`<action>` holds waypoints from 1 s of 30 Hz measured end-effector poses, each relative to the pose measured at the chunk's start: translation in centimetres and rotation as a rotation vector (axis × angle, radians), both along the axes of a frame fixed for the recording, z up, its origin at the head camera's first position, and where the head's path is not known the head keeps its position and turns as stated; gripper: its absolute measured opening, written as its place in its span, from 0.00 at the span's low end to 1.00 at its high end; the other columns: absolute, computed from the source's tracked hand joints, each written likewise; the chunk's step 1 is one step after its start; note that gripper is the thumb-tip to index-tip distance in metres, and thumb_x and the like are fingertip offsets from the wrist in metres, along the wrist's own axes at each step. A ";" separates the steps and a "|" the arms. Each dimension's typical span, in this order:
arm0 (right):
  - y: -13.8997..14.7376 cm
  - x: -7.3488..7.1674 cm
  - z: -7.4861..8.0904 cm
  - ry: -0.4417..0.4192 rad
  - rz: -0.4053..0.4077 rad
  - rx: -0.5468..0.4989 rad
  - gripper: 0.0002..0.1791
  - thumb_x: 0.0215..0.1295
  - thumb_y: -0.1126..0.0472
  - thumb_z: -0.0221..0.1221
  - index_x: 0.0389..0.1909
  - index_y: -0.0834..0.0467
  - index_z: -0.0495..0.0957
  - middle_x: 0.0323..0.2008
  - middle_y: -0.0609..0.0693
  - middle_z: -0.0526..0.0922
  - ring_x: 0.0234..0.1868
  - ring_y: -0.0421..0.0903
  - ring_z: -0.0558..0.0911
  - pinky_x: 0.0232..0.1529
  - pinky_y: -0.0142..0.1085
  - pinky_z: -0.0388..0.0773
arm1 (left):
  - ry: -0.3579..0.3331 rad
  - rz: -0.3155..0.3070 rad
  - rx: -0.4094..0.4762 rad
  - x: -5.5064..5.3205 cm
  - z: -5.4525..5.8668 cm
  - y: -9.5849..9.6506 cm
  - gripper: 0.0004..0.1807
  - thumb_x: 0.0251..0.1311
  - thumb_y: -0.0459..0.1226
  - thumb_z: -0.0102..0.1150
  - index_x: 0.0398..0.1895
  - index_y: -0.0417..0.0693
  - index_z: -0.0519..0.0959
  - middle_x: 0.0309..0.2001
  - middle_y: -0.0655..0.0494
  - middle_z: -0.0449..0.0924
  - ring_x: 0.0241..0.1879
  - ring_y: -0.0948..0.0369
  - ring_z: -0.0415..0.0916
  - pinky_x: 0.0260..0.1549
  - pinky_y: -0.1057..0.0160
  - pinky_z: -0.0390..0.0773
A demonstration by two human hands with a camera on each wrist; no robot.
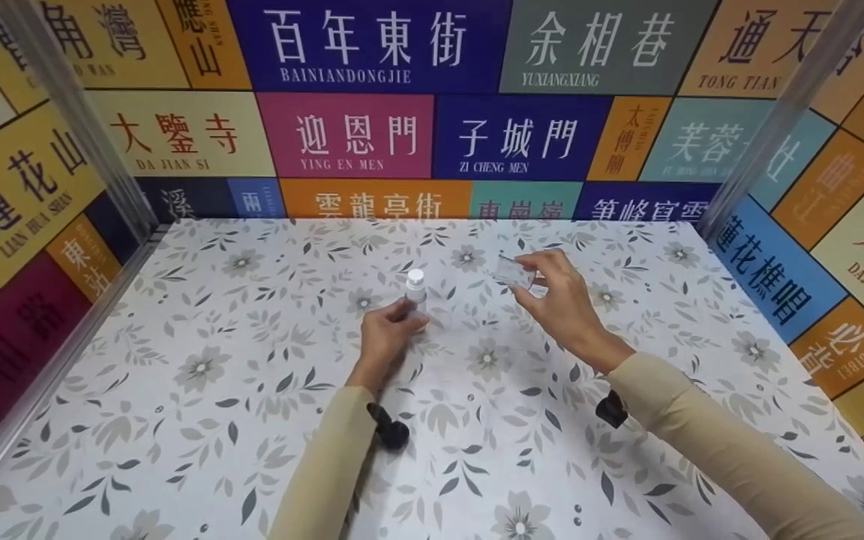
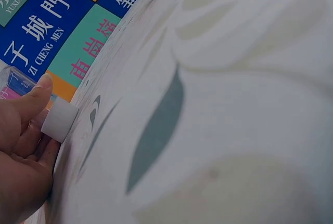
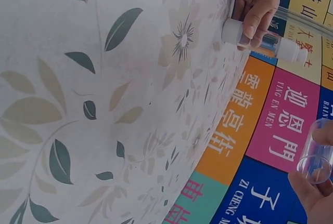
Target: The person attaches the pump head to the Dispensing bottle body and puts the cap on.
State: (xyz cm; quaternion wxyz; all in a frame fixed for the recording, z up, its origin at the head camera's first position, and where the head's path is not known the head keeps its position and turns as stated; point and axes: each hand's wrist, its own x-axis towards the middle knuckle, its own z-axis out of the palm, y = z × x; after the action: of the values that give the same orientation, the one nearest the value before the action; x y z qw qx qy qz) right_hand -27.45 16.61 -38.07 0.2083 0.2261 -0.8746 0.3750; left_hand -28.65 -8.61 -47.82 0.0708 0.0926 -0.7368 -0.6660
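My left hand (image 1: 385, 339) grips a small clear bottle (image 1: 416, 283) with its thumb on one side and fingers on the other. The bottle stands upright, its white top up and a white base (image 2: 60, 120) right at the tablecloth. The right wrist view shows its clear body (image 3: 269, 42) between the two white ends. Off to the right and raised over the cloth, my right hand (image 1: 565, 300) pinches a clear, hollow plastic cylinder (image 1: 511, 271) between thumb and fingers. One round end of the cylinder (image 3: 316, 169) faces the right wrist camera. A gap separates the two hands.
A white tablecloth (image 1: 199, 420) with grey leaves and flowers covers the table. Behind it rises a wall of coloured panels (image 1: 357, 135) with Chinese lettering. Clear upright strips (image 1: 76, 112) mark the corners, and lettered side walls flank the table.
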 end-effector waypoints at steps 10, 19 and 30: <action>-0.9 -0.2 0.1 -0.020 0.032 0.030 0.22 0.63 0.68 0.65 0.57 0.67 0.73 0.52 0.61 0.77 0.56 0.54 0.79 0.57 0.45 0.83 | -0.016 0.009 -0.009 0.1 0.2 0.1 0.26 0.51 0.31 0.74 0.56 0.37 0.80 0.56 0.43 0.84 0.62 0.51 0.79 0.63 0.59 0.78; -1.6 -0.1 0.0 0.035 0.098 0.055 0.19 0.63 0.70 0.65 0.53 0.66 0.73 0.51 0.60 0.77 0.55 0.55 0.80 0.56 0.42 0.84 | -0.001 0.004 -0.009 0.1 0.1 0.2 0.25 0.51 0.31 0.74 0.55 0.37 0.81 0.56 0.43 0.84 0.62 0.50 0.79 0.63 0.59 0.77; -3.1 -0.4 0.2 0.073 0.156 0.061 0.18 0.64 0.70 0.64 0.54 0.65 0.75 0.52 0.61 0.76 0.55 0.55 0.81 0.56 0.43 0.84 | 0.008 0.007 -0.003 0.1 0.1 0.1 0.26 0.51 0.30 0.74 0.56 0.36 0.80 0.57 0.41 0.82 0.62 0.49 0.79 0.59 0.60 0.80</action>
State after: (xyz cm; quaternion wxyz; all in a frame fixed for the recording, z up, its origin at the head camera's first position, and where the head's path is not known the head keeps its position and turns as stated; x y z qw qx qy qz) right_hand -27.84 13.48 -37.84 0.2032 0.3132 -0.8572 0.3547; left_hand -28.58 -8.49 -47.70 0.0763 0.0923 -0.7372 -0.6650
